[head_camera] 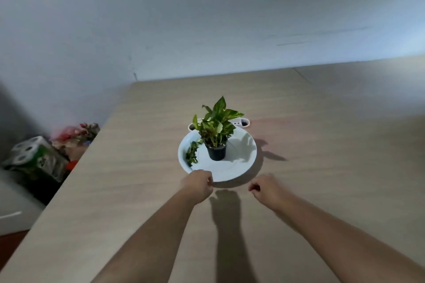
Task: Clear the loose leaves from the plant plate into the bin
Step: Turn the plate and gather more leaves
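Note:
A white plate (239,167) lies on the wooden table, holding a small black pot (216,152) with a green variegated plant (217,122). A strip of loose green leaves (192,153) lies along the plate's left side. My left hand (199,185) hovers at the plate's near-left rim with its fingers curled in; whether it touches the rim is unclear. Near the plate's front right edge, my right hand (268,188) is loosely curled over the table and holds nothing. No bin is in view.
A white power strip (240,123) lies on the table just behind the plate. Off the table's left edge, on the floor, sit a pack of toilet rolls (34,156) and bags of clutter (78,135). A pale wall rises behind the table.

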`<state>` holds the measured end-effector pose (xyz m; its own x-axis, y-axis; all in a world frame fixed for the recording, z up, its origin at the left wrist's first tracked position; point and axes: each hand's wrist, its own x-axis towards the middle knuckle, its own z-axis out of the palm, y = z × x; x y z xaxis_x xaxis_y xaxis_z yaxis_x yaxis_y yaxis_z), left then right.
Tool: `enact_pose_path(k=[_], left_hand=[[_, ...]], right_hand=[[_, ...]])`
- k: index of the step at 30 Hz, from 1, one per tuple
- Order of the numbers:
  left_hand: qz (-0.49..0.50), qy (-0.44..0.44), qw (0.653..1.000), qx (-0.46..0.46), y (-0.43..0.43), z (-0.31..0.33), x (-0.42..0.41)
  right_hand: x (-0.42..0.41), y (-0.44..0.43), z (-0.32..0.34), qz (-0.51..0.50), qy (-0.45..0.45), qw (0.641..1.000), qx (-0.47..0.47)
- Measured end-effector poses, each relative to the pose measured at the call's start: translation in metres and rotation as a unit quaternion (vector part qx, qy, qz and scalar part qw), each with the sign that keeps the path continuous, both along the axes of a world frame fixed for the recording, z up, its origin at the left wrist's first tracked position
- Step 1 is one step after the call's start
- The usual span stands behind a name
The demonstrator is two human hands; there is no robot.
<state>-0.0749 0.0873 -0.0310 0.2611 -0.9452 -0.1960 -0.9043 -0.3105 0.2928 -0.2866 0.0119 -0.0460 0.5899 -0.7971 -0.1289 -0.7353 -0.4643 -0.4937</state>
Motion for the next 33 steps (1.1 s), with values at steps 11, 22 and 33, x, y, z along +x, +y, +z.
enact_pose_path(k=[11,22,33], left_hand=[[-0.073,-0.051,0.996,0.018,-0.033,-0.036,0.102],[-0.131,-0.044,0.99,0.001,-0.047,-0.049,0.075],[-0.095,-0.075,0.992,0.04,-0.055,-0.038,0.099]], right_hand=[[0.093,-0.03,-0.049,0.115,0.124,0.984,-0.059],[0.058,-0.08,-0.039,0.047,0.172,0.982,-0.058],[0.069,-0.054,-0.051,0.144,0.119,0.982,-0.015]])
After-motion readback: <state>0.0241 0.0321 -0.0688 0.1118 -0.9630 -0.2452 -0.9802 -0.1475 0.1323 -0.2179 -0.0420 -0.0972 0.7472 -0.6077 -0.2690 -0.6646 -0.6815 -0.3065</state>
